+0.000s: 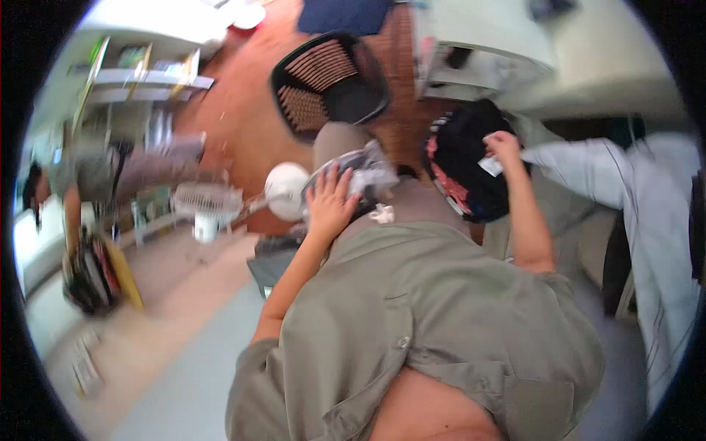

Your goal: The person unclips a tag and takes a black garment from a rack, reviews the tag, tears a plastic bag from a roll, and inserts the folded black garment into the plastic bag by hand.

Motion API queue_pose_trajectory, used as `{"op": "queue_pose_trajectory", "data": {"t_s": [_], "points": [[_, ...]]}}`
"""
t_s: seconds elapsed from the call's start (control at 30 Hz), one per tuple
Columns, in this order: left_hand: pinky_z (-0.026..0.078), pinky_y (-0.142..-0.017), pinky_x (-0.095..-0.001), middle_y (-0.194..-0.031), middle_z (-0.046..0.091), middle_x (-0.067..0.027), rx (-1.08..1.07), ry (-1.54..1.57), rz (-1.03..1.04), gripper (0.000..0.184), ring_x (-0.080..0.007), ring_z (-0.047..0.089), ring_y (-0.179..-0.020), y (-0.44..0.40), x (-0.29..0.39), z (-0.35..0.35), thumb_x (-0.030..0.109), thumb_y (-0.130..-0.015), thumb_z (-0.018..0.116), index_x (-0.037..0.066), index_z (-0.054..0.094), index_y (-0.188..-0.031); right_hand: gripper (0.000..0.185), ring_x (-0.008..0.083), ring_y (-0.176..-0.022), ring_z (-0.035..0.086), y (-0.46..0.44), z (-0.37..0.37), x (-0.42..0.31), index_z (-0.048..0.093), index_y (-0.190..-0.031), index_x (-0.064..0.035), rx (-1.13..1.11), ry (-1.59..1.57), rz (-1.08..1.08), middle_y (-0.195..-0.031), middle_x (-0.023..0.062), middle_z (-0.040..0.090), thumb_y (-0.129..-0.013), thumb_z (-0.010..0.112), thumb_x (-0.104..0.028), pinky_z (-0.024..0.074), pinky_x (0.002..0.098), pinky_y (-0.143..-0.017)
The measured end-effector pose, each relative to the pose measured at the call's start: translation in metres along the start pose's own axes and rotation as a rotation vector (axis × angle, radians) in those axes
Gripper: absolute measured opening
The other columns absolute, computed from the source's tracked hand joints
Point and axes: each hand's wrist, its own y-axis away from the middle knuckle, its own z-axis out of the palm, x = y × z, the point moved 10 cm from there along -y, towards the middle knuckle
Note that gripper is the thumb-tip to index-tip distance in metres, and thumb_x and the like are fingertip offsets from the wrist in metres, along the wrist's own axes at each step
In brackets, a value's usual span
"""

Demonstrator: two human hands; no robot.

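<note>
My left hand [331, 202] lies with fingers spread on a crumpled grey-and-white bundle [371, 167], which looks like thin plastic or cloth, on my lap. A small white crumpled thing [382, 214] sits just beside it. On my right, my right hand [506, 149] has its fingers pinched at a black cloth item [471, 132] with a red patterned edge; whether this is a bag or a garment, I cannot tell. A white tag [490, 166] shows on the black cloth, close under my fingers.
Ahead on the wooden floor stands a black slatted basket [331, 84]. A white fan [207, 202] is at my left. Farther left, a person [81, 176] holds a dark bundle [92, 275]. White cloth [654, 198] hangs at the right, near a white cabinet [489, 33].
</note>
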Motion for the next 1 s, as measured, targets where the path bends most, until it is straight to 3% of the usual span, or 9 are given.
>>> {"op": "queue_pose_trajectory", "data": {"t_s": [0.2,0.27,0.4,0.57,0.7,0.8,0.87,0.93,1.0], "points": [[0.024,-0.096,-0.0441,-0.130,0.033,-0.0130,-0.172,-0.051,0.153,0.050,-0.0340,0.032,-0.117,-0.035,-0.024,0.088,0.039,-0.084,0.039,0.008,0.040,-0.122,0.014,0.0135,-0.039,0.047,0.179,-0.150,0.124,0.051,-0.068,-0.0054,0.644,-0.214,0.447,-0.050,0.0037,0.047,-0.073,0.056,-0.017,0.0335,0.0268,-0.034],[0.030,-0.093,-0.0425,-0.127,0.036,-0.0162,-0.161,-0.227,0.469,0.040,-0.0349,0.035,-0.114,-0.047,-0.042,0.137,0.029,-0.086,0.038,0.005,0.042,-0.117,0.015,0.0151,-0.044,0.047,0.259,-0.256,0.134,0.051,-0.071,-0.0051,1.047,-0.174,0.417,-0.054,0.0059,0.048,-0.075,0.052,-0.020,0.0361,0.0291,-0.038],[0.032,-0.091,-0.0441,-0.119,0.042,-0.0176,-0.084,-0.086,0.769,0.029,-0.0353,0.035,-0.114,-0.056,-0.027,0.129,0.017,-0.084,0.039,0.003,0.045,-0.109,0.025,0.0252,-0.070,0.056,0.430,-0.449,0.067,0.057,-0.086,-0.0019,1.665,0.690,0.250,-0.078,0.0134,0.059,-0.080,0.047,-0.024,0.0439,0.0367,-0.064],[0.035,-0.088,-0.0433,-0.116,0.043,-0.0170,-0.275,-0.129,0.723,0.028,-0.0348,0.037,-0.112,-0.077,-0.017,0.133,0.012,-0.081,0.040,0.003,0.046,-0.106,0.027,0.0229,-0.071,0.056,0.520,-0.529,0.068,0.055,-0.093,-0.0006,1.909,-0.065,0.114,-0.079,0.0099,0.058,-0.082,0.046,-0.023,0.0446,0.0335,-0.064],[0.035,-0.088,-0.0421,-0.116,0.043,-0.0152,-0.197,-0.054,0.764,0.025,-0.0347,0.038,-0.111,-0.071,0.002,0.106,0.016,-0.081,0.041,0.008,0.048,-0.104,0.029,0.0210,-0.072,0.055,0.431,-0.486,0.116,0.052,-0.099,0.0004,1.747,-0.475,0.152,-0.079,0.0071,0.057,-0.083,0.045,-0.023,0.0452,0.0309,-0.064],[0.032,-0.091,-0.0428,-0.124,0.039,-0.0122,-0.243,0.165,0.380,0.037,-0.0337,0.037,-0.113,-0.084,-0.024,0.111,0.033,-0.082,0.045,0.013,0.047,-0.113,0.021,0.0191,-0.072,0.055,0.261,-0.311,0.192,0.053,-0.089,-0.0040,0.984,-0.617,0.256,-0.080,0.0091,0.057,-0.083,0.043,-0.022,0.0450,0.0338,-0.061],[0.032,-0.091,-0.0429,-0.126,0.038,-0.0119,-0.255,0.256,0.264,0.041,-0.0337,0.035,-0.114,-0.084,-0.028,0.104,0.037,-0.080,0.048,0.013,0.048,-0.114,0.023,0.0137,-0.065,0.055,0.177,-0.116,0.113,0.055,-0.095,-0.0056,0.344,-0.615,0.321,-0.077,0.0035,0.058,-0.075,0.056,-0.016,0.0436,0.0276,-0.051],[0.032,-0.091,-0.0425,-0.126,0.038,-0.0110,-0.234,0.422,0.207,0.041,-0.0317,0.035,-0.114,-0.082,-0.028,0.087,0.039,-0.074,0.056,0.012,0.057,-0.104,0.030,0.0138,-0.070,0.057,0.142,-0.003,0.050,0.054,-0.102,-0.0067,0.063,-0.174,0.269,-0.080,0.0055,0.060,-0.074,0.058,-0.014,0.0449,0.0268,-0.059],[0.033,-0.090,-0.0418,-0.122,0.041,-0.0107,-0.150,0.301,0.239,0.038,-0.0307,0.037,-0.112,-0.079,-0.013,0.065,0.038,-0.072,0.059,0.012,0.060,-0.099,0.026,0.0182,-0.071,0.058,0.094,0.047,0.029,0.057,-0.096,-0.0056,-0.008,0.093,-0.062,-0.078,0.0082,0.060,-0.071,0.058,-0.015,0.0455,0.0274,-0.063]]}}
